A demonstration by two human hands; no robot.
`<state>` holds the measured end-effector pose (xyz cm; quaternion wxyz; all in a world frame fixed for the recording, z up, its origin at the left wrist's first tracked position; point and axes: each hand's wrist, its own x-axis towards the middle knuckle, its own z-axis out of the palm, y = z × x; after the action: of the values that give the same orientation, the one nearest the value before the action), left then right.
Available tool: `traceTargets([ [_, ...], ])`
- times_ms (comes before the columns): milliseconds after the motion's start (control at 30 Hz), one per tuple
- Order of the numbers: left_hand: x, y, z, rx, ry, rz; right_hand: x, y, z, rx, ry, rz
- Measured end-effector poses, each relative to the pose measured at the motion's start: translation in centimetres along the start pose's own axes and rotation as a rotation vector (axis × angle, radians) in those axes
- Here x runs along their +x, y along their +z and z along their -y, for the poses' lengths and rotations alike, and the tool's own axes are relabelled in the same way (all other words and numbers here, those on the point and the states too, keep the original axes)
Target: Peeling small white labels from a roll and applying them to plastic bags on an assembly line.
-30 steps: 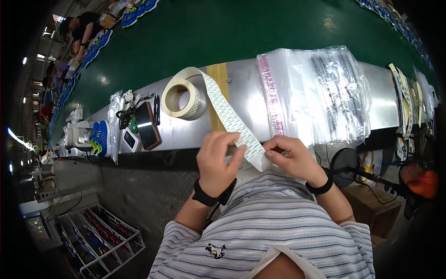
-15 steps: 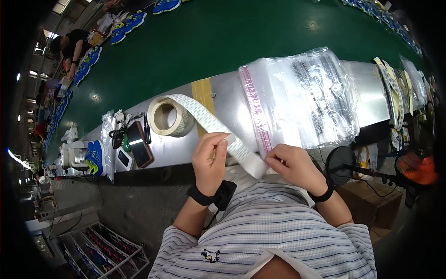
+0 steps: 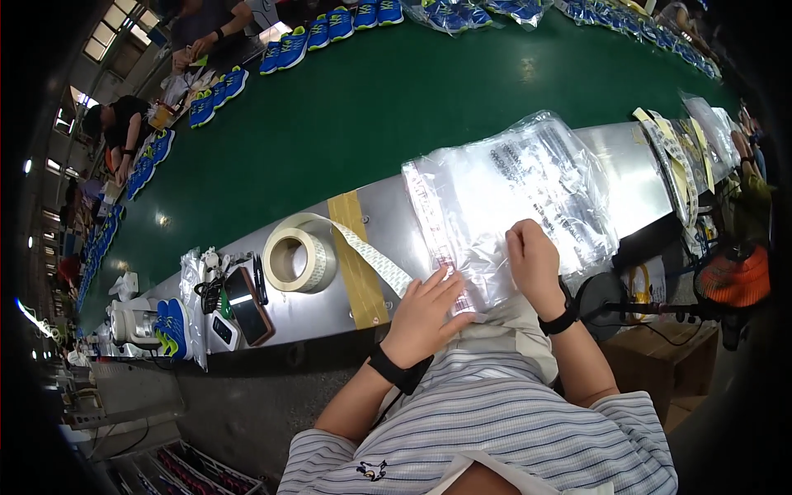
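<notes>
A stack of clear plastic bags point(image 3: 503, 190) with dark print and a pinkish strip along its left side lies on the metal ledge. My left hand point(image 3: 422, 322) is flat with fingers stretched out, its fingertips on the near left corner of the bags. Above the near part of the stack is my right hand point(image 3: 535, 262), its fingers curled closed; what they hold, if anything, is hidden. From a roll of labels point(image 3: 320, 262) on the ledge, a strip of small printed labels point(image 3: 371, 262) runs to beside my left fingers, where its end disappears from sight.
Left of the roll lie a phone point(image 3: 248, 305), a small white device point(image 3: 223, 330) and blue shoes point(image 3: 172, 328). A green conveyor belt point(image 3: 330, 115) runs beyond the ledge, with rows of blue shoes point(image 3: 293, 49) along its far side. A fan point(image 3: 733, 280) stands at right.
My left hand has let go of the label strip and moved right onto the bags, its fingers opening. My right hand has risen over the stack. The strip now hangs lower and the view has shifted.
</notes>
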<state>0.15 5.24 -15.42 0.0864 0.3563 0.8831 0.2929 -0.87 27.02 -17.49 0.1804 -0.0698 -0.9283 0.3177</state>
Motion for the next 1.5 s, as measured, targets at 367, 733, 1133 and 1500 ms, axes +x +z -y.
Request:
traceTargets([
  [367, 11.1, 3.0, 3.0, -2.006, -0.396, 0.153, 0.6, -1.4, -0.9, 0.603, 0.299, 0.016],
  [733, 12.7, 0.7, 1.7, -1.959, -0.61, 0.375, 0.2, -4.2, 2.6, 0.321, -0.282, 0.245],
  [1133, -7.6, -4.2, 3.0, -1.55, -0.552, -0.018, 0.6, -6.7, -7.2, 1.011, 0.592, -0.554],
  [1500, -6.8, 5.0, 3.1, -1.481, -0.741, -0.099, -0.6, -3.1, -1.6, -0.513, -0.024, 0.021],
])
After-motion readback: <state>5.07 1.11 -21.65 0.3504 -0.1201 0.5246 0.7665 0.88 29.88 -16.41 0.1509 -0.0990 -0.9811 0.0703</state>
